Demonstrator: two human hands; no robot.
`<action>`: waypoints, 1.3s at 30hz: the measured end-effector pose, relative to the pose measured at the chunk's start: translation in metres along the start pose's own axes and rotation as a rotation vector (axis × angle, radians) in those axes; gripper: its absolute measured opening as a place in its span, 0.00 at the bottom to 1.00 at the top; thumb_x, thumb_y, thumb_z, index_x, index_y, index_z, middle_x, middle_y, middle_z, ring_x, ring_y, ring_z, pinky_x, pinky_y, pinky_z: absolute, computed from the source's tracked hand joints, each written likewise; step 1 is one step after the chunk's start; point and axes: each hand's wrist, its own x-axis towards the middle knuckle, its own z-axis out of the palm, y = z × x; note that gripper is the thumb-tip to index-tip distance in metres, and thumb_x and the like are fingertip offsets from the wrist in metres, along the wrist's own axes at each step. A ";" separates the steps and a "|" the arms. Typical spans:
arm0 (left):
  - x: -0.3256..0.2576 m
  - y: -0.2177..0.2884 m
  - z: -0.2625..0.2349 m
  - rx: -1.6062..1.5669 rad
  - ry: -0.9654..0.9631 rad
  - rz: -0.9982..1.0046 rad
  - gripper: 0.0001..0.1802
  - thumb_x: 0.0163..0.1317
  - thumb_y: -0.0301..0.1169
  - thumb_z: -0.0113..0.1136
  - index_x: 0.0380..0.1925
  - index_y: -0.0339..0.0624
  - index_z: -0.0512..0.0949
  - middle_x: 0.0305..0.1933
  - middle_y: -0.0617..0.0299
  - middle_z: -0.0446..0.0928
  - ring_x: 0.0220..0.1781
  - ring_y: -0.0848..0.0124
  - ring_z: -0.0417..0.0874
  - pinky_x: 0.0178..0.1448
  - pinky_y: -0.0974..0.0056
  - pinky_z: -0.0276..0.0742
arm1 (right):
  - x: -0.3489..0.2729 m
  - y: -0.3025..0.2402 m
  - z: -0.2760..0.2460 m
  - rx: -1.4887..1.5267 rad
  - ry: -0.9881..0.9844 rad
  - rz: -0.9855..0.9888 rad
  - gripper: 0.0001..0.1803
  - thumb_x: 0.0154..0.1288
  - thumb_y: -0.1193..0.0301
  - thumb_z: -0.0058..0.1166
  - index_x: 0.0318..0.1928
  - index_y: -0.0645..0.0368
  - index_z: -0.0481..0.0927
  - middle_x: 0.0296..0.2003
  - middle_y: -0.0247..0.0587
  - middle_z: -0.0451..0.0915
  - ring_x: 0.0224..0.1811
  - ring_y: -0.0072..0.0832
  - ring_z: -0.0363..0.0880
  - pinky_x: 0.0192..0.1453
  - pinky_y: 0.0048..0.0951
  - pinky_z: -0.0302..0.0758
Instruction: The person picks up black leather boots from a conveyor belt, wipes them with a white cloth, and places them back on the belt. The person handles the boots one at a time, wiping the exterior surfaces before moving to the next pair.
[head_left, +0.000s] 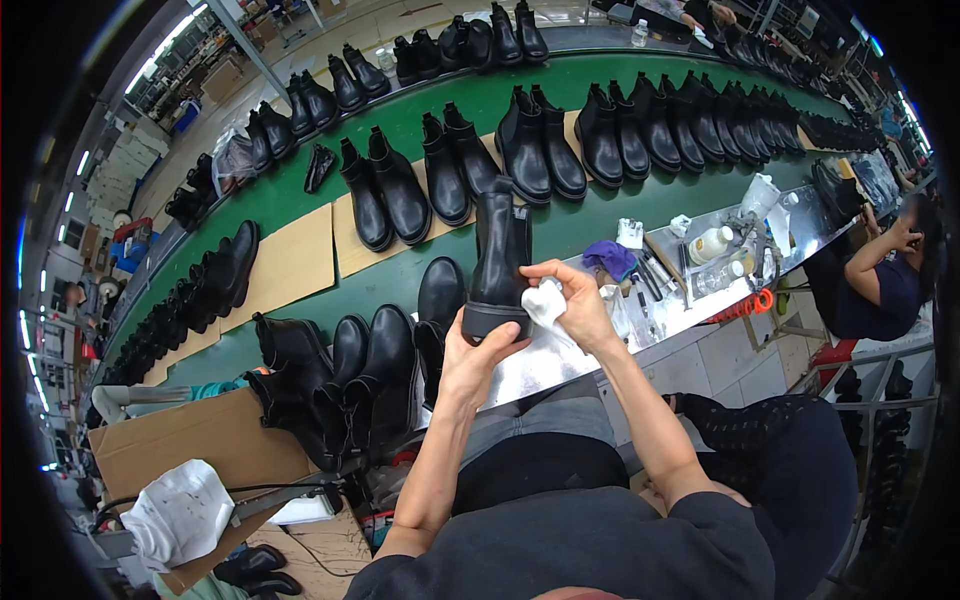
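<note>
A black leather ankle boot (497,245) is held up in front of me, its heel toward me. My left hand (474,362) grips it by the heel, thumb across the back of the sole. In my right hand (582,309) is a bunched white cloth (544,301), right beside the boot's heel. The right fingers pinch the cloth, and the index fingertip reaches toward the boot. Just left of the held boot stands another black boot (440,290). Several more black boots (388,360) are grouped at the near left.
Pairs of boots (540,150) line cardboard strips (290,262) on the green table (400,285). To the right, a metal ledge (510,375) carries a purple cloth (609,258), pens, and white bottles (711,244). Another person (885,270) sits at far right.
</note>
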 end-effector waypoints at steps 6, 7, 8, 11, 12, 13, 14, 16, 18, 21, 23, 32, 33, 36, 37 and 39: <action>-0.004 -0.018 -0.013 0.015 -0.044 0.075 0.34 0.52 0.18 0.68 0.59 0.34 0.63 0.51 0.53 0.74 0.52 0.64 0.80 0.59 0.56 0.79 | -0.007 0.002 -0.005 0.049 -0.051 0.218 0.20 0.52 0.77 0.68 0.49 0.60 0.82 0.36 0.27 0.75 0.43 0.15 0.74 0.44 0.17 0.71; -0.003 -0.026 -0.019 0.030 -0.064 0.122 0.35 0.51 0.18 0.68 0.60 0.34 0.62 0.52 0.52 0.74 0.52 0.64 0.80 0.60 0.57 0.78 | -0.008 0.007 -0.006 0.019 -0.090 0.113 0.19 0.52 0.77 0.67 0.48 0.60 0.83 0.36 0.29 0.75 0.43 0.17 0.75 0.45 0.18 0.71; -0.002 -0.033 -0.027 0.005 -0.090 0.122 0.39 0.49 0.15 0.68 0.62 0.36 0.61 0.55 0.54 0.73 0.55 0.65 0.78 0.62 0.60 0.74 | -0.008 0.013 -0.007 -0.013 -0.130 0.008 0.18 0.53 0.77 0.67 0.46 0.60 0.83 0.36 0.30 0.76 0.43 0.18 0.75 0.46 0.19 0.71; 0.000 -0.070 -0.060 0.023 -0.099 0.187 0.41 0.48 0.14 0.67 0.63 0.39 0.61 0.57 0.56 0.72 0.57 0.66 0.76 0.63 0.61 0.72 | -0.019 0.052 -0.016 -0.041 -0.201 -0.035 0.17 0.53 0.79 0.65 0.45 0.59 0.85 0.40 0.35 0.78 0.45 0.25 0.77 0.52 0.24 0.71; -0.004 -0.078 -0.066 0.044 -0.051 0.132 0.42 0.47 0.12 0.67 0.63 0.40 0.61 0.57 0.58 0.71 0.59 0.67 0.75 0.64 0.62 0.71 | -0.027 0.069 -0.016 -0.135 -0.123 -0.050 0.17 0.53 0.81 0.62 0.47 0.60 0.84 0.41 0.38 0.79 0.48 0.28 0.78 0.54 0.26 0.71; -0.012 -0.091 -0.075 0.172 0.061 0.064 0.41 0.50 0.15 0.66 0.65 0.38 0.59 0.59 0.56 0.71 0.60 0.66 0.75 0.63 0.62 0.72 | -0.037 0.083 -0.014 -0.228 -0.047 -0.063 0.18 0.54 0.82 0.59 0.48 0.61 0.83 0.43 0.40 0.79 0.50 0.31 0.78 0.56 0.27 0.71; -0.022 -0.093 -0.072 0.282 0.137 -0.003 0.40 0.53 0.17 0.65 0.66 0.37 0.58 0.60 0.55 0.70 0.61 0.65 0.74 0.62 0.61 0.73 | -0.048 0.096 -0.012 -0.229 -0.014 0.035 0.20 0.55 0.82 0.57 0.50 0.61 0.82 0.46 0.41 0.78 0.53 0.31 0.76 0.59 0.27 0.69; -0.049 -0.096 -0.080 0.555 0.152 -0.081 0.37 0.58 0.22 0.63 0.66 0.33 0.57 0.61 0.52 0.69 0.61 0.63 0.74 0.60 0.61 0.74 | -0.065 0.108 -0.004 -0.250 0.013 0.160 0.23 0.56 0.84 0.47 0.53 0.64 0.79 0.50 0.45 0.78 0.57 0.34 0.76 0.62 0.29 0.68; -0.076 -0.055 -0.050 1.001 0.111 -0.078 0.32 0.60 0.28 0.64 0.62 0.29 0.64 0.59 0.47 0.72 0.59 0.61 0.76 0.59 0.61 0.75 | -0.074 0.121 -0.005 -0.159 -0.008 0.230 0.23 0.56 0.84 0.48 0.54 0.64 0.78 0.51 0.44 0.78 0.57 0.33 0.75 0.62 0.28 0.68; -0.096 -0.019 -0.040 1.119 0.409 0.262 0.27 0.58 0.28 0.66 0.56 0.26 0.70 0.57 0.45 0.74 0.60 0.62 0.76 0.61 0.59 0.75 | -0.076 0.130 -0.012 -0.062 -0.048 0.313 0.25 0.55 0.85 0.45 0.55 0.64 0.77 0.52 0.45 0.78 0.57 0.32 0.75 0.63 0.28 0.68; -0.081 -0.003 -0.045 1.225 0.491 0.278 0.26 0.55 0.29 0.67 0.52 0.25 0.73 0.48 0.39 0.78 0.51 0.54 0.83 0.56 0.59 0.78 | -0.067 0.114 -0.017 -0.141 -0.004 0.315 0.24 0.56 0.86 0.42 0.54 0.65 0.78 0.51 0.45 0.79 0.56 0.32 0.75 0.62 0.28 0.68; 0.042 -0.046 -0.101 1.247 0.598 0.003 0.22 0.54 0.37 0.67 0.41 0.27 0.80 0.39 0.38 0.82 0.46 0.47 0.84 0.49 0.56 0.78 | -0.014 0.053 -0.164 -0.857 0.539 0.162 0.24 0.66 0.70 0.45 0.61 0.67 0.69 0.59 0.57 0.72 0.62 0.45 0.71 0.65 0.39 0.66; 0.042 -0.037 -0.094 1.208 0.598 -0.001 0.21 0.54 0.36 0.67 0.40 0.27 0.80 0.39 0.38 0.82 0.44 0.49 0.84 0.49 0.57 0.77 | -0.012 0.053 -0.184 -0.978 0.529 0.143 0.27 0.68 0.66 0.46 0.63 0.68 0.67 0.61 0.60 0.69 0.64 0.49 0.68 0.67 0.41 0.63; 0.034 -0.007 -0.074 1.050 0.575 0.051 0.13 0.58 0.27 0.63 0.39 0.27 0.81 0.39 0.45 0.84 0.40 0.59 0.85 0.45 0.60 0.76 | -0.005 0.069 -0.211 -1.059 0.421 0.387 0.33 0.69 0.60 0.47 0.67 0.68 0.61 0.66 0.63 0.60 0.69 0.55 0.59 0.71 0.44 0.57; 0.030 -0.004 -0.097 0.793 0.489 0.036 0.13 0.57 0.24 0.61 0.42 0.30 0.81 0.42 0.50 0.84 0.41 0.62 0.85 0.47 0.61 0.78 | -0.007 0.080 -0.212 -1.178 0.418 0.289 0.35 0.70 0.58 0.47 0.69 0.67 0.57 0.68 0.65 0.56 0.71 0.58 0.54 0.72 0.45 0.54; 0.004 0.008 -0.132 0.420 0.458 0.074 0.15 0.57 0.21 0.60 0.46 0.32 0.80 0.45 0.52 0.83 0.44 0.64 0.84 0.50 0.62 0.78 | -0.006 0.061 -0.172 -1.216 0.409 -0.001 0.34 0.70 0.59 0.48 0.68 0.67 0.59 0.68 0.64 0.57 0.70 0.58 0.55 0.72 0.47 0.55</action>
